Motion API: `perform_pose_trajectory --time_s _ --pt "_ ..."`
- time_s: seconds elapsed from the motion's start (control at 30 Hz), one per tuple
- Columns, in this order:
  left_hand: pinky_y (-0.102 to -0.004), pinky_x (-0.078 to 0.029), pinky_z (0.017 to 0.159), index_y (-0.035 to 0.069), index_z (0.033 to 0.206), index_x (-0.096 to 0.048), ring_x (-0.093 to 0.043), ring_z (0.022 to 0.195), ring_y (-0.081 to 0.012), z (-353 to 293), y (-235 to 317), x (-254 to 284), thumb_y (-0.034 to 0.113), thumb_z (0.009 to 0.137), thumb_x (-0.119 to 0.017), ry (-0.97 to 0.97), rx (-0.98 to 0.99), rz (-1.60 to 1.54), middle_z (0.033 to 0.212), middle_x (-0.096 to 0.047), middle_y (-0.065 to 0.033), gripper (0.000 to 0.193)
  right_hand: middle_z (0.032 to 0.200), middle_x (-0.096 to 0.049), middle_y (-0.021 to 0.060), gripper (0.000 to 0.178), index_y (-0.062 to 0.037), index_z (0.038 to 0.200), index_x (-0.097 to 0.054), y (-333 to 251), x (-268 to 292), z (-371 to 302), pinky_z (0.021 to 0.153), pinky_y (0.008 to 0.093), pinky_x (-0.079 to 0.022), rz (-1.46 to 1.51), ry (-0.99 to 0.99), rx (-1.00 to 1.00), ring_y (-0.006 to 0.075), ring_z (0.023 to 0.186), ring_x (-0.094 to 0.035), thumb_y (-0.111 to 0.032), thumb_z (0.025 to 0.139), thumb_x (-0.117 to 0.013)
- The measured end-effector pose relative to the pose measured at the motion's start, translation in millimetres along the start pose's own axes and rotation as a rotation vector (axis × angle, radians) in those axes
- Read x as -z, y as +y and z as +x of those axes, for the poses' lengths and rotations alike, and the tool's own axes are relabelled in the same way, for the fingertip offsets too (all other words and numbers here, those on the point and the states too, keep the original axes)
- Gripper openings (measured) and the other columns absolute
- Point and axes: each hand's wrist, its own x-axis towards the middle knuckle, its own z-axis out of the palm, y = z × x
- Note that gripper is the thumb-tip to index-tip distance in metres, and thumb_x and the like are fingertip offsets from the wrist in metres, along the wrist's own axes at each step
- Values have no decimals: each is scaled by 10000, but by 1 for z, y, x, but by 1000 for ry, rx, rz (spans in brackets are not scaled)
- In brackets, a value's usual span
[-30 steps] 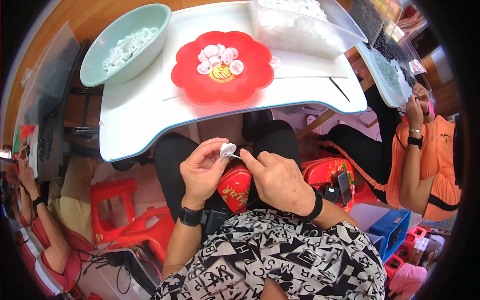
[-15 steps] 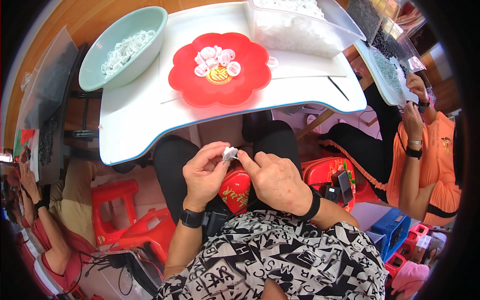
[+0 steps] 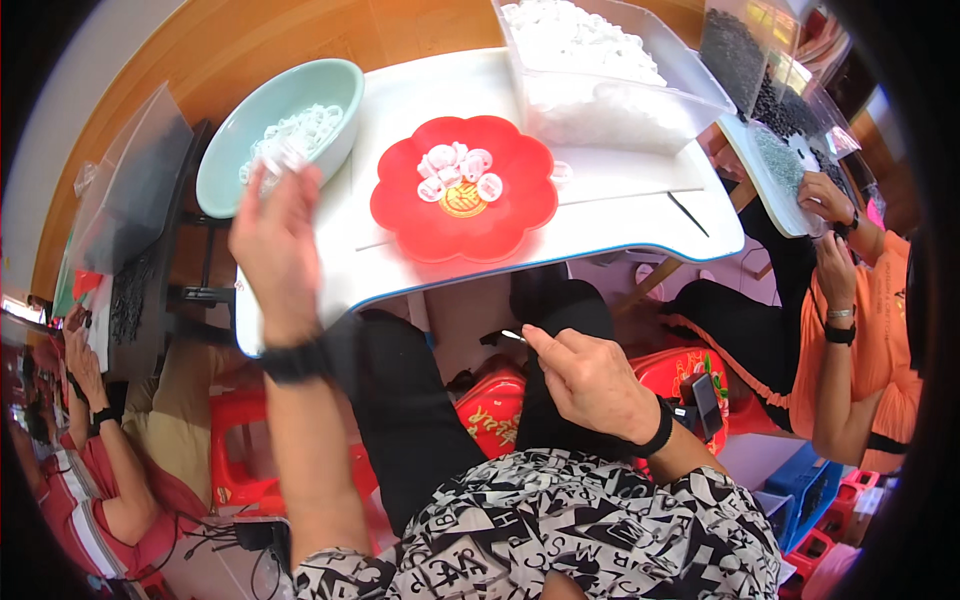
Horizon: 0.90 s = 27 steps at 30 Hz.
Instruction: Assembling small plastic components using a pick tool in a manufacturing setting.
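Observation:
My left hand [image 3: 278,255], smeared by motion, reaches over the near rim of the pale green bowl [image 3: 215,190]. A blurred white plastic piece [image 3: 285,158] shows at its fingertips; whether the fingers grip it cannot be made out. Small white plastic parts [image 3: 318,122] lie heaped inside the bowl. Above my right thigh, my right hand [image 3: 590,380] is closed, pinching a small thin tool [image 3: 513,335] whose pale tip sticks out past the forefinger. To the right of the bowl, a red flower-shaped plate [image 3: 515,215] carries several round white pieces [image 3: 455,170].
A clear bin [image 3: 615,125] full of white parts stands at the table's back right. One round white piece [image 3: 562,172] lies beside the plate. A dark thin stick [image 3: 688,214] rests near the right edge. Co-workers sit on both sides, one in an orange shirt [image 3: 875,345].
My left hand has left my right hand and swung forward and left to the bowl. My right hand has shifted slightly right and down, keeping the thin tool. The view has shifted too.

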Motion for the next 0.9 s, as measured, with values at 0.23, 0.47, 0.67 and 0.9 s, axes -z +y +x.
perform_pose_trajectory --time_s 0.23,0.47,0.67,0.9 --pt "-282 -507 726 -96 1105 -535 -612 815 -195 29 -25 -18 36 811 -622 -114 134 330 925 -621 -104 334 686 -527 144 376 28 1112 -558 9 -5 -16 535 391 -458 30 -41 -91 309 596 -557 6 737 -570" --pt "-338 -478 793 10 1075 -597 -603 894 -319 -8 -56 -53 4 764 -594 -762 -260 1191 1039 -606 -195 312 692 -554 158 356 33 1102 -555 11 -1 -16 550 392 -487 21 -71 -61 314 602 -587 -31 752 -552" --pt "-395 -412 944 17 1141 -545 -449 1148 -424 -20 -81 -74 -45 761 -537 -1067 -341 1217 1282 -413 -270 384 687 -548 150 373 34 1106 -558 16 -5 -19 549 393 -485 33 -64 -83 312 597 -581 -36 741 -560" --pt "-343 -467 796 1 943 -630 -572 943 -329 -17 -78 -74 -69 750 -557 -966 -219 1220 1063 -585 -164 217 683 -540 147 388 30 1118 -556 16 -5 -21 548 388 -484 45 -61 -87 313 587 -571 -28 735 -559"
